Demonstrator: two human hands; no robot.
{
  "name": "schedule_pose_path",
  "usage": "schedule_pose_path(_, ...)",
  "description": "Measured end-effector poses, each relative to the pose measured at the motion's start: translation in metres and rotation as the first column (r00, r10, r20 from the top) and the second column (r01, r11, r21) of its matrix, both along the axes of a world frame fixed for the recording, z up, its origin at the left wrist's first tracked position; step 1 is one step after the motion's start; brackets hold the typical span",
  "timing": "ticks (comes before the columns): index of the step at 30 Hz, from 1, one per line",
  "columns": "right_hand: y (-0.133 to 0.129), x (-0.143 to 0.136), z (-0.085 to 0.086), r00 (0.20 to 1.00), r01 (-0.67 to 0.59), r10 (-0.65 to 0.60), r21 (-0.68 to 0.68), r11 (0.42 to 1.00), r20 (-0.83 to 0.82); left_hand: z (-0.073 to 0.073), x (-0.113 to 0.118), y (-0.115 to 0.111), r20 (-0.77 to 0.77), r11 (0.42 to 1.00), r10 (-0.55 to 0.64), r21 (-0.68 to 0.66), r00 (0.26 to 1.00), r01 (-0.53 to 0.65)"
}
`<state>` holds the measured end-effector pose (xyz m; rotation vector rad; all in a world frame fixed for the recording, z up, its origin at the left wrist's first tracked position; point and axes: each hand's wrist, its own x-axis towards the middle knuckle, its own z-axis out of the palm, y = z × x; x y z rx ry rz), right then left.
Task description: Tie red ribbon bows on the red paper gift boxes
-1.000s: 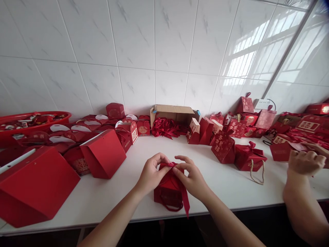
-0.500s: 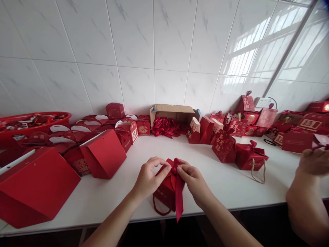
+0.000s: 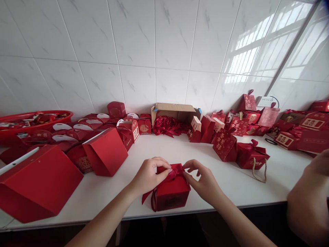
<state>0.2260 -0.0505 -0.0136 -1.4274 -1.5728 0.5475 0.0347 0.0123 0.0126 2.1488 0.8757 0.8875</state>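
Note:
A small red gift box (image 3: 173, 198) stands near the table's front edge, one flat side facing me. Across its top lies a red ribbon bow (image 3: 175, 171); one ribbon tail hangs down at the left, beside a dark red cord handle (image 3: 153, 200). From the left, my left hand (image 3: 149, 176) pinches the bow's left part between thumb and fingers. My right hand (image 3: 204, 179) has its thumb and fingertips closed on the right end of the bow. The knot is partly covered by ribbon.
Behind stands a cardboard box (image 3: 177, 107) holding red ribbons (image 3: 166, 126). Large red boxes (image 3: 105, 154) line the left, near a red basin (image 3: 63, 118). Finished-looking boxes (image 3: 224, 145) stand right. A co-worker's arm (image 3: 308, 192) enters at the right edge, and a power strip (image 3: 264, 101) leans on the wall.
The gift box has turned, so its flat side now faces me and the ribbon tail hangs left instead of in front. My right hand has moved slightly right. The co-worker's hand has shifted.

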Motion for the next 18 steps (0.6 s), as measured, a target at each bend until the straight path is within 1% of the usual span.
schedule_pose_path(3, -0.005, 0.003, 0.007, 0.995, -0.018, 0.018, 0.004, 1.0, 0.098, 0.003, -0.002, 0.001, -0.043, 0.999, -0.013, 0.03, 0.999, 0.014)
schedule_pose_path(6, -0.008, 0.005, 0.019, 0.978, -0.123, 0.134, -0.075, 0.99, 0.16, 0.003, -0.003, 0.003, -0.068, 0.999, -0.018, 0.046, 0.998, 0.021)
schedule_pose_path(8, -0.005, 0.008, 0.025, 0.966, -0.159, 0.174, -0.091, 0.983, 0.191, 0.003, -0.004, 0.003, -0.075, 0.997, -0.024, 0.065, 0.997, 0.029)
schedule_pose_path(11, 0.006, 0.008, 0.029, 0.965, -0.162, 0.162, -0.015, 0.987, 0.205, 0.005, -0.005, 0.001, -0.087, 0.994, -0.026, 0.101, 0.996, 0.035)
schedule_pose_path(15, 0.019, 0.004, 0.028, 0.956, -0.258, 0.258, -0.019, 0.966, 0.142, 0.011, -0.007, -0.002, -0.143, 0.985, -0.003, 0.172, 0.99, 0.028)
schedule_pose_path(18, 0.021, 0.003, 0.028, 0.942, -0.294, 0.273, 0.086, 0.952, 0.193, 0.015, -0.006, -0.001, -0.208, 0.966, 0.013, 0.255, 0.978, 0.041)
